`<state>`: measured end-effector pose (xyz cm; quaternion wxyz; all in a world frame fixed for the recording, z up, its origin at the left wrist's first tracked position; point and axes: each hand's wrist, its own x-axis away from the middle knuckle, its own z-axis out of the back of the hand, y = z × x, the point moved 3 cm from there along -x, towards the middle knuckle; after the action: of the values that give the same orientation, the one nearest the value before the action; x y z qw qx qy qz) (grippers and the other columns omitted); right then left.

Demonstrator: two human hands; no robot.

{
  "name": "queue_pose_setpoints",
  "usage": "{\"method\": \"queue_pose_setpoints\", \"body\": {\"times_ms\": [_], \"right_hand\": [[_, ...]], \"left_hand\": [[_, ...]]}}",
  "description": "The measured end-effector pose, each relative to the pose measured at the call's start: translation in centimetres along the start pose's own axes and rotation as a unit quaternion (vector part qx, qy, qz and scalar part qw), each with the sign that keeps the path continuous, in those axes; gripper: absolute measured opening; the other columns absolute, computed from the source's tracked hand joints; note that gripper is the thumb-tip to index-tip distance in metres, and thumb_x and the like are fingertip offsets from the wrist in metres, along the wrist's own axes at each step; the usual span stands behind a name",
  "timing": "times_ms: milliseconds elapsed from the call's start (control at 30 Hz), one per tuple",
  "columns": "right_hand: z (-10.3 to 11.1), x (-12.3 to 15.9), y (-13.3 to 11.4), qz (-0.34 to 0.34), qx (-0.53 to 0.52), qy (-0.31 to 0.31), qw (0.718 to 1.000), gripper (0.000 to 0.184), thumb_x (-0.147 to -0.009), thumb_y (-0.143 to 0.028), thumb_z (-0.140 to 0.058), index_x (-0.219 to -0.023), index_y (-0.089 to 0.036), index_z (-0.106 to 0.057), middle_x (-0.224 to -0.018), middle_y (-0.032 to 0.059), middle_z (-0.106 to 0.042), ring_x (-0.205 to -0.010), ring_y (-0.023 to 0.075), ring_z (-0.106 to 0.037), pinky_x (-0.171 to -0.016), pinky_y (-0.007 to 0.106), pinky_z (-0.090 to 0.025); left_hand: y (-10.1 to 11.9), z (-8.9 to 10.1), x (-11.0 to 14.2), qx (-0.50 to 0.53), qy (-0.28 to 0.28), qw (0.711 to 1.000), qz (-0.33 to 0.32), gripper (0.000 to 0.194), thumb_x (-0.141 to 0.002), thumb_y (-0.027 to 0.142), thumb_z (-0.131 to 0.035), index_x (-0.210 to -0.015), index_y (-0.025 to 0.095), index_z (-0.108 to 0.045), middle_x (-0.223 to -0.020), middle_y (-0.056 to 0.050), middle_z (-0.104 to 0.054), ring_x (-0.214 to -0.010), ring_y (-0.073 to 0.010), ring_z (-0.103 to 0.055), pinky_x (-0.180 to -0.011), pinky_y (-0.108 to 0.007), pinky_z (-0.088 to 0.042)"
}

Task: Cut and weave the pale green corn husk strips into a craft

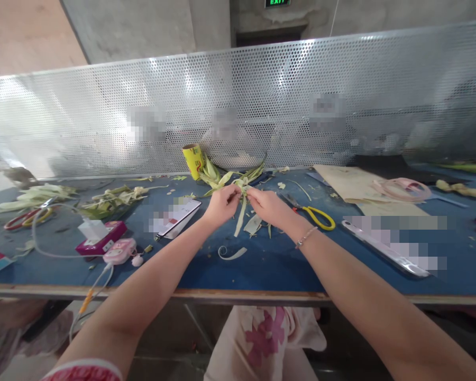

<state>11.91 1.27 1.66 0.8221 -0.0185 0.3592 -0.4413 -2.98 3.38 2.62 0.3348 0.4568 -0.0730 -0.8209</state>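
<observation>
Both hands meet above the middle of the blue table, pinching pale green corn husk strips point(241, 209). My left hand point(222, 203) grips the husk from the left, fingers closed. From the right, my right hand point(266, 207) pinches the same piece. One strip hangs down between the hands, while others spread upward. Behind them lie more green husks point(211, 173) beside a yellow cardboard tube point(193, 161). Yellow-handled scissors point(319, 217) rest just right of my right wrist. A cut husk scrap point(254, 224) and a curled strip point(232, 254) lie below the hands.
A phone point(180, 217) lies left of my left hand, another phone point(384, 248) at the right. Further left are a tissue pack point(102, 238), a pink charger case point(119, 251) with cable, and red-handled scissors point(21, 218). A perforated metal screen point(238, 106) stands along the table's back.
</observation>
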Motion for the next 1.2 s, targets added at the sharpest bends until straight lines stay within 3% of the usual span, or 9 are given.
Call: {"method": "queue_pose_setpoints", "body": {"times_ms": [133,233,367,567,700,800,900,1033,1200], "right_hand": [[-0.3,-0.1,0.4,-0.001,-0.028,-0.018,0.999,0.022,-0.094,-0.024,-0.037,-0.087,-0.019,-0.058,-0.065,0.0016,-0.054,-0.064,0.017,-0.054,-0.06,0.028,-0.037],[-0.1,-0.3,0.9,0.047,-0.033,0.03,0.998,0.021,-0.092,-0.019,-0.039,-0.098,-0.018,-0.06,-0.09,0.0086,-0.06,-0.088,0.0207,-0.059,-0.079,0.035,-0.046],[0.7,-0.2,1.2,0.121,0.017,0.097,0.988,0.03,-0.088,-0.014,-0.044,-0.115,-0.019,-0.056,-0.12,0.014,-0.055,-0.117,0.0261,-0.05,-0.102,0.047,-0.039],[0.3,-0.1,0.5,0.158,0.044,0.014,0.986,0.015,-0.092,-0.016,-0.042,-0.094,-0.018,-0.056,-0.103,0.0115,-0.06,-0.103,0.0245,-0.054,-0.095,0.044,-0.045],[0.0,-0.1,0.1,0.135,0.005,0.033,0.99,0.014,-0.092,-0.015,-0.039,-0.088,-0.02,-0.052,-0.092,0.0087,-0.056,-0.091,0.0214,-0.054,-0.085,0.04,-0.046],[0.0,0.0,0.1,0.087,-0.006,0.055,0.995,0.012,-0.088,-0.014,-0.042,-0.082,-0.021,-0.048,-0.084,0.0051,-0.053,-0.076,0.0178,-0.052,-0.072,0.033,-0.044],[-0.1,0.0,0.3,0.037,-0.004,0.058,0.998,0.01,-0.087,-0.014,-0.044,-0.08,-0.021,-0.047,-0.076,0.0019,-0.05,-0.066,0.0153,-0.048,-0.064,0.029,-0.038],[-0.4,-0.2,0.8,0.03,0.017,0.047,0.998,0.014,-0.092,-0.016,-0.036,-0.088,-0.02,-0.049,-0.08,0.005,-0.056,-0.072,0.0173,-0.051,-0.065,0.028,-0.036],[-0.8,-0.2,0.6,0.022,0.056,0.057,0.997,0.016,-0.094,-0.018,-0.033,-0.087,-0.02,-0.048,-0.084,0.0085,-0.059,-0.074,0.0191,-0.052,-0.063,0.028,-0.034]], "left_hand": [[-0.7,-0.1,-0.1,-0.019,-0.001,1.0,0.009,0.01,-0.079,0.012,-0.049,-0.075,0.018,-0.055,-0.064,0.001,-0.053,-0.058,-0.0118,-0.046,-0.058,-0.024,-0.037],[-1.1,0.0,-0.2,-0.049,-0.015,0.998,-0.036,0.013,-0.081,0.009,-0.046,-0.078,0.017,-0.056,-0.071,-0.002,-0.057,-0.067,-0.0135,-0.052,-0.065,-0.025,-0.04],[-1.1,-0.2,0.0,-0.128,-0.052,0.986,-0.088,0.016,-0.087,0.014,-0.046,-0.084,0.018,-0.06,-0.082,-0.004,-0.061,-0.082,-0.0168,-0.055,-0.077,-0.031,-0.039],[-0.3,-0.1,0.4,-0.193,-0.039,0.978,-0.073,0.022,-0.092,0.02,-0.043,-0.089,0.023,-0.065,-0.095,-0.005,-0.063,-0.095,-0.0199,-0.052,-0.085,-0.037,-0.033],[-0.5,0.3,0.4,-0.181,0.028,0.982,-0.043,0.015,-0.087,0.024,-0.051,-0.095,0.025,-0.064,-0.107,-0.006,-0.059,-0.105,-0.0226,-0.049,-0.089,-0.039,-0.035],[-0.9,0.6,0.3,-0.1,0.095,0.99,-0.002,0.02,-0.078,0.019,-0.057,-0.097,0.02,-0.06,-0.104,-0.009,-0.058,-0.1,-0.0223,-0.051,-0.085,-0.039,-0.041],[-1.5,-0.1,0.2,0.092,0.068,0.985,0.127,0.005,-0.078,0.018,-0.051,-0.08,0.019,-0.055,-0.076,-0.004,-0.058,-0.073,-0.0164,-0.055,-0.07,-0.033,-0.047],[-1.1,-2.1,0.6,0.365,-0.062,0.885,0.282,0.024,-0.086,0.034,-0.047,-0.07,0.017,-0.055,-0.064,-0.003,-0.058,-0.059,-0.0124,-0.056,-0.06,-0.029,-0.049],[-0.5,-2.4,0.8,0.447,-0.038,0.838,0.311,0.025,-0.07,0.032,-0.072,-0.07,0.015,-0.054,-0.065,0.001,-0.059,-0.06,-0.0079,-0.056,-0.063,-0.023,-0.049]]}}
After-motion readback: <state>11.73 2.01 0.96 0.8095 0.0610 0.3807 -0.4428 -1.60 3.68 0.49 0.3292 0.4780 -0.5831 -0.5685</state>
